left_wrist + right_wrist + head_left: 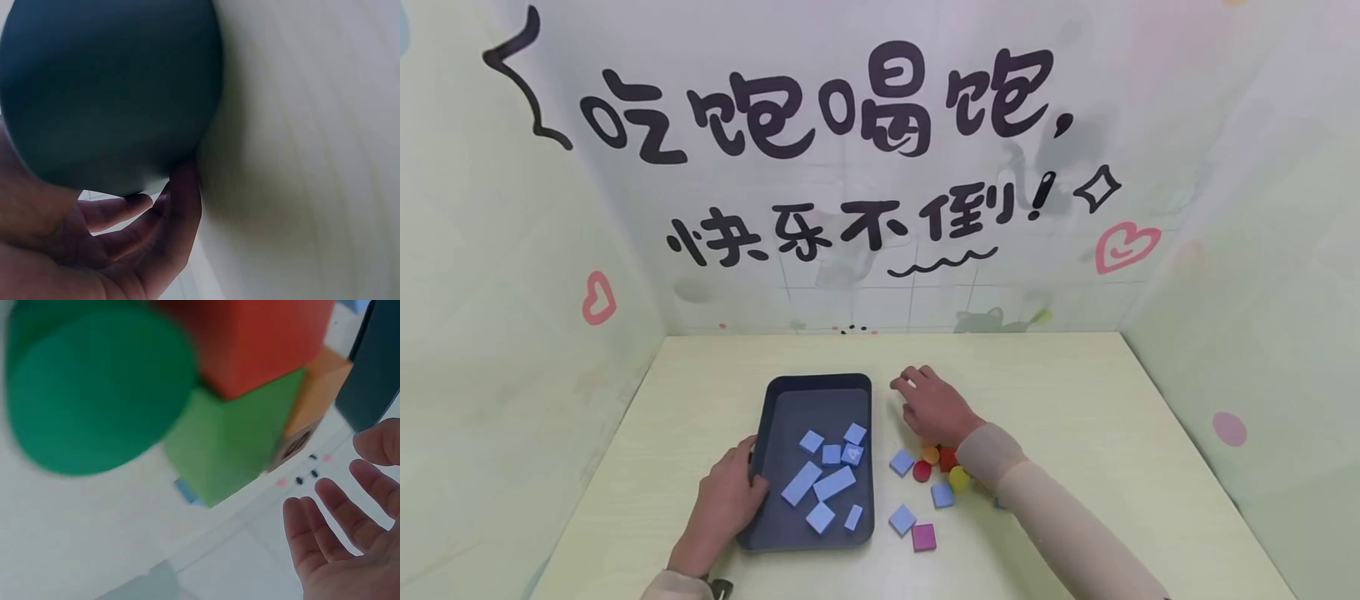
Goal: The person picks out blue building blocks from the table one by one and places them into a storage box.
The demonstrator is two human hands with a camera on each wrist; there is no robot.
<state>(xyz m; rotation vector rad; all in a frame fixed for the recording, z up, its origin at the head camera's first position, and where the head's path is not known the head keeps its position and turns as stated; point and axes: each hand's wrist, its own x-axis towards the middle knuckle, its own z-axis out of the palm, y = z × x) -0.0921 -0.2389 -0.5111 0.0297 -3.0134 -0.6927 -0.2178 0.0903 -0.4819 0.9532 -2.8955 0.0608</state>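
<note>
My left hand [722, 492] grips the left side of a dark tray [781, 408], thumb at the rim. In the left wrist view its fingers [181, 219] curl against the tray's dark outer wall [112, 100]. Several blue blocks [802, 483] lie inside the tray, some square and some longer. To the right of the tray my right hand [936, 408] hovers above the table with nothing in its loosely bent fingers. Near it in the right wrist view are a green cylinder [100, 394], a red block [269, 344], a light green block [231, 437] and an orange block [319, 387].
Loose blue blocks [902, 520], a magenta square [924, 537], a red round piece [922, 472] and a yellow round piece [958, 477] lie on the table [715, 375] right of the tray. My right forearm covers part of this group. Printed walls [880, 300] enclose the table.
</note>
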